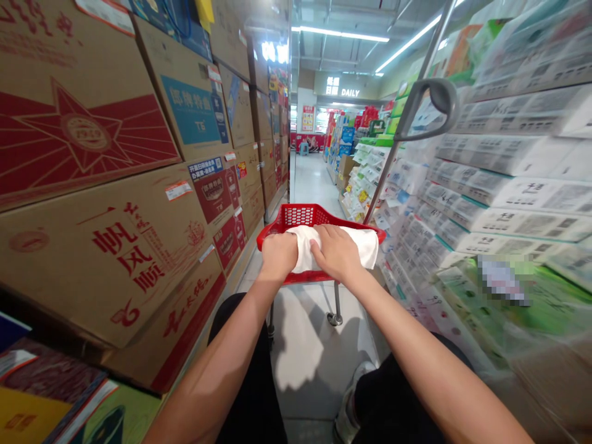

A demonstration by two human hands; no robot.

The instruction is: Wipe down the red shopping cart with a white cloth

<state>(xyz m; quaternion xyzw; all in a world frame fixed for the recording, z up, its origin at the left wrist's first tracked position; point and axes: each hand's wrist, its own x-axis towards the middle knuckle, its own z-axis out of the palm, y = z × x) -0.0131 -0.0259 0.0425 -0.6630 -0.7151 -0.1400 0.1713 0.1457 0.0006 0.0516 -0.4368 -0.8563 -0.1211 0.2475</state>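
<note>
A red shopping basket (305,216) with perforated walls stands before me on a wheeled metal frame. My left hand (280,253) is closed in a fist on its near left rim, right beside the end of a white cloth (367,243). That cloth is draped along the near side of the basket and hangs a little over the right corner. On top of it rests my right hand (339,250), fingers curled over the cloth and thumb towards the left hand. What lies under the cloth and my fingers is hidden.
Stacked cardboard cartons (124,246) line the left side. Wrapped paper packs (513,203) are piled on the right, blurred. A slanting metal pole with a grey loop handle (451,108) rises at the right. The tiled aisle (312,169) runs ahead; a blue stool (304,148) stands far off.
</note>
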